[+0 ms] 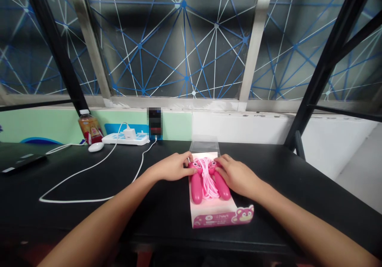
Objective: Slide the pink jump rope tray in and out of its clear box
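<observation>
A pink skipping rope (209,185) lies in a shallow white and pink cardboard box (198,210), its cord bundled between two dark pink handles with round eyes at their upper ends. My left hand (175,166) is closed at the top of the left handle (196,188), thumb across it and fingers at the box's edge. On the other side, my right hand (238,175) has its fingers curled over the upper part of the right handle (222,185). A clear plastic cover (204,145) sits behind the box. Some of my fingertips are hidden.
A white power strip (125,139) with a plugged-in charger (129,133) stands along the wall beside a phone (155,123). Left of it are a drink bottle (90,127) and a white mouse (96,147). A white cable (74,201) loops across the black desk (167,219).
</observation>
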{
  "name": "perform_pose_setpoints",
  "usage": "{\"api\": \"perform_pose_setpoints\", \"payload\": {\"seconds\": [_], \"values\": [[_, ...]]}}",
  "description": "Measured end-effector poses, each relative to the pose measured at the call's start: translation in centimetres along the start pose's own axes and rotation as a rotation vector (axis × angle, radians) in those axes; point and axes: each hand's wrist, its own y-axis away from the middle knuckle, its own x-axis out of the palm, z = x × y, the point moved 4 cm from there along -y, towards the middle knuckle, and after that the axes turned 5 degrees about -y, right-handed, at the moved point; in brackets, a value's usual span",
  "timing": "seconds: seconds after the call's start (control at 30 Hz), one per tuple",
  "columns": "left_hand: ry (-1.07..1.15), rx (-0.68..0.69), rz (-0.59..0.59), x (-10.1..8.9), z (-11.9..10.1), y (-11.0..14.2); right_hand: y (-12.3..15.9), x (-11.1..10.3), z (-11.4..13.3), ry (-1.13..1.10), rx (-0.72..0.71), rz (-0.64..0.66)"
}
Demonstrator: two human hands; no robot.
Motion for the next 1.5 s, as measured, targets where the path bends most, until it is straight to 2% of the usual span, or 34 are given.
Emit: {"api": "perform_pose_setpoints", "payload": {"seconds": [0.07,0.1,0.23,0.3,0.43,0.57,0.73,0.93,1.13,1.3,1.5], "values": [[-0.015,0.005,-0.020,0.2,0.0,-0.1,0.4,-0.8,1.0,0.127,-0.010,-0.010],[-0.027,0.006,-0.035,0.3,0.0,-0.1,0.6,-1.0,1.7,0.152,-0.060,-0.004],[-0.098,0.009,-0.070,0.7,0.0,-0.1,1.8,-0.4,4.3,0.117,-0.413,0.134],[-0.150,0.025,-0.102,0.5,-0.2,0.0,2.3,0.4,5.0,0.142,-0.501,0.179],[-0.226,0.057,-0.219,0.0,-0.2,-0.3,2.5,1.3,5.4,0.210,-0.481,0.161],[-0.260,0.021,-0.413,0.1,1.0,-1.5,2.6,1.2,5.6,0.246,-0.469,0.183],[-0.159,0.092,-0.312,1.3,2.6,-3.3,2.4,0.7,5.7,0.204,-0.456,0.172],[-0.073,0.133,-0.346,1.0,3.5,-3.6,2.0,1.0,5.2,0.185,-0.488,0.173],[0.000,0.054,-0.419,1.4,4.7,-4.0,1.8,1.5,4.9,0.194,-0.507,0.156],[-0.048,0.060,-0.379,1.1,4.6,-3.9,1.9,1.5,5.0,0.202,-0.501,0.151],[-0.075,0.023,-0.308,0.6,3.1,-3.5,1.1,1.7,4.4,0.221,-0.410,0.144]]}}
